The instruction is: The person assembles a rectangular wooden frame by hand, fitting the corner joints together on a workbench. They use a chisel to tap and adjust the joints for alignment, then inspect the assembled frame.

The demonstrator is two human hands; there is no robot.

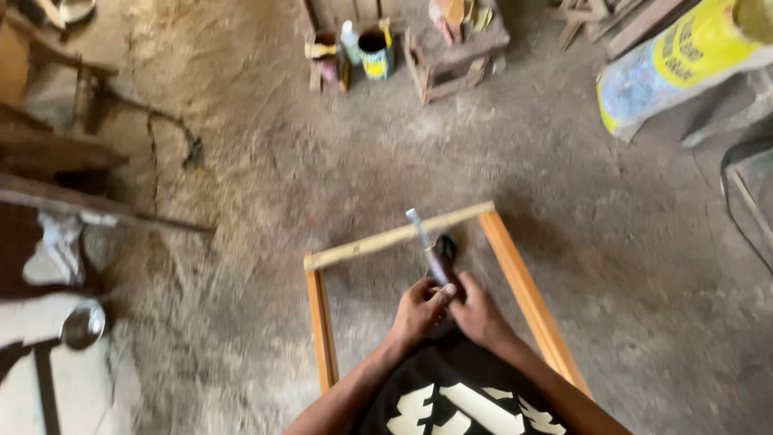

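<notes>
Head view, looking straight down. Both hands met at centre frame over a small tube-like tool (428, 246), dark body with a pale tip pointing toward 11 o'clock. Left hand (420, 308) was closed around the tool's lower end, thumb up top; right hand (475, 312) was wrapped in just beside it at 3 o'clock, fingers curled, touching the left. Both grips were closed on the same tool, probably for steadiness and pressure, one hand guiding and one bracing. Exact finger placement was blurred.

The tool's tip sat over the pale top rail (398, 235) of a wooden frame (527, 296) lying flat on the floor (266, 161). The frame's orange side rails ran down at 5 and 7 o'clock on either side of the forearms, so the person stood or crouched inside it, likely to reach the far rail from above. A black shirt with white print (459, 403) filled 6 o'clock.

Further out: paint tins and a bottle (354, 52) at 12 o'clock, beside a small wooden stool (455, 56) carrying odd items. A yellow and blue sack (676, 68) lay at 2 o'clock. Dark timber pieces (56, 153) were at 9 o'clock, with a round metal bowl (83, 325) at 8 o'clock. The floor was rough, cracked concrete.
</notes>
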